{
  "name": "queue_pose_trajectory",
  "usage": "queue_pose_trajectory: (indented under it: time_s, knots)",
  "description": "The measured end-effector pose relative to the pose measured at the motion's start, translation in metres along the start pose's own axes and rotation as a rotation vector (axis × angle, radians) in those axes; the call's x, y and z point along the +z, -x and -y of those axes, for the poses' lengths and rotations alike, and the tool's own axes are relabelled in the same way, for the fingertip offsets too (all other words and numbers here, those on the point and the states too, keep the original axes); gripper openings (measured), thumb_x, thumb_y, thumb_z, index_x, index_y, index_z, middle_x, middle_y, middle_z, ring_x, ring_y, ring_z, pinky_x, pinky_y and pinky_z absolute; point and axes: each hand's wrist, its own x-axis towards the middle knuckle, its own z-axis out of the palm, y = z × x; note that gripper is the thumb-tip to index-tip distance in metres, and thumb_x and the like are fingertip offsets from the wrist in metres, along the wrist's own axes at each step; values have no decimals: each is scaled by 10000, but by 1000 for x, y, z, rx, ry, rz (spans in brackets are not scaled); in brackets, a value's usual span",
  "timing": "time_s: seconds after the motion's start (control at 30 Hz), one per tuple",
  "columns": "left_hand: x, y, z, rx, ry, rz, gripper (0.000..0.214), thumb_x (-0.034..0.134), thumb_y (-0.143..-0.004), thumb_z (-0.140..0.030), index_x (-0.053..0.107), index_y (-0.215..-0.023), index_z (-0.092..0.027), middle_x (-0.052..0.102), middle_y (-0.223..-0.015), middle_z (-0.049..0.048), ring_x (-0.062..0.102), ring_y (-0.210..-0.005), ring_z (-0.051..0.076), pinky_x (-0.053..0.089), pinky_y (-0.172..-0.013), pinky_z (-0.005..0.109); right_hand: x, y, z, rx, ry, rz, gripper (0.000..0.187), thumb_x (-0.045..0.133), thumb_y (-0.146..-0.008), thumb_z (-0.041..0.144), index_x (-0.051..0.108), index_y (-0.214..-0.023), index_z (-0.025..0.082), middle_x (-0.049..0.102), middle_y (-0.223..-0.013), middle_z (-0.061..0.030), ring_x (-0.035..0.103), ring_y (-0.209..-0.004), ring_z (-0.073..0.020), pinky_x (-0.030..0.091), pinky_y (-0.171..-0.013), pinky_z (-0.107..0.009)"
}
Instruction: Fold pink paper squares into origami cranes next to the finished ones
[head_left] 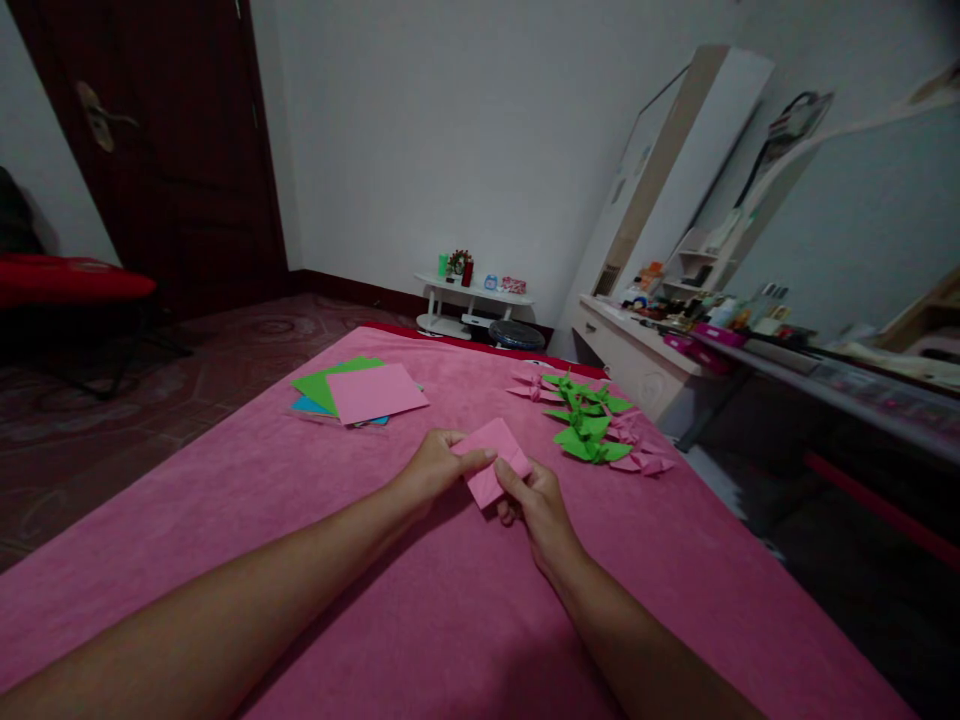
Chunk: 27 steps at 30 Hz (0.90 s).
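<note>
A folded piece of pink paper is held just above the pink cloth in the middle of the view. My left hand pinches its left edge with thumb and fingers closed. My right hand grips its lower right edge, fingers curled round it. Both forearms reach in from the bottom of the view.
A stack of flat pink, green and blue paper sheets lies to the left. Several folded green and pink paper cranes lie to the right. Beyond are a small white shelf, a cluttered dressing table and a dark door.
</note>
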Motion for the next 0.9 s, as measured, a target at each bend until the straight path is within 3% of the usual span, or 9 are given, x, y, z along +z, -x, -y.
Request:
queue_pose_trajectory:
  time_s: [0.1,0.23,0.53,0.63,0.8,0.9]
  knots:
    - [0,-1,1,1,-49,-11,327,775,-577,-349,639,-633,-57,591,-562,53,473,-469,103,304,-475,229,-5,-3,1,-100,-4,-111,307,667,-730,422,518,-658,164,467,-433,66,385,-372,-59,286,-383,-178]
    - [-1,0,3,-1,-78,-18,327,784,-560,-345,660,-670,-63,602,-582,53,477,-482,109,307,-485,233,-9,-4,-1,-162,34,-131,294,647,-757,377,535,-604,153,468,-449,53,376,-402,-60,269,-410,-188]
    - [-1,1,7,41,42,-73,473,612,-721,-536,593,-550,-95,564,-503,45,439,-433,98,286,-448,228,-7,-2,-6,-150,19,-150,278,658,-731,379,575,-596,151,490,-434,43,384,-380,-72,265,-399,-205]
    - [0,1,7,17,96,-41,512,516,-780,-570,562,-569,-107,533,-474,26,430,-397,87,298,-424,219,-8,-2,-5,-171,7,-195,285,660,-737,376,562,-587,155,496,-430,44,387,-384,-73,271,-405,-203]
    - [0,2,7,-121,95,113,363,730,-647,-419,634,-793,-100,637,-613,57,551,-477,105,374,-468,199,-13,-7,-5,-210,-17,-341,290,658,-739,409,566,-636,155,520,-470,35,422,-403,-82,300,-407,-204]
    - [3,4,7,-142,34,78,329,776,-592,-348,645,-723,-76,650,-592,79,551,-471,101,358,-468,191,-14,-8,-5,-200,-32,-341,304,666,-724,427,549,-641,158,527,-474,34,433,-403,-85,314,-405,-201]
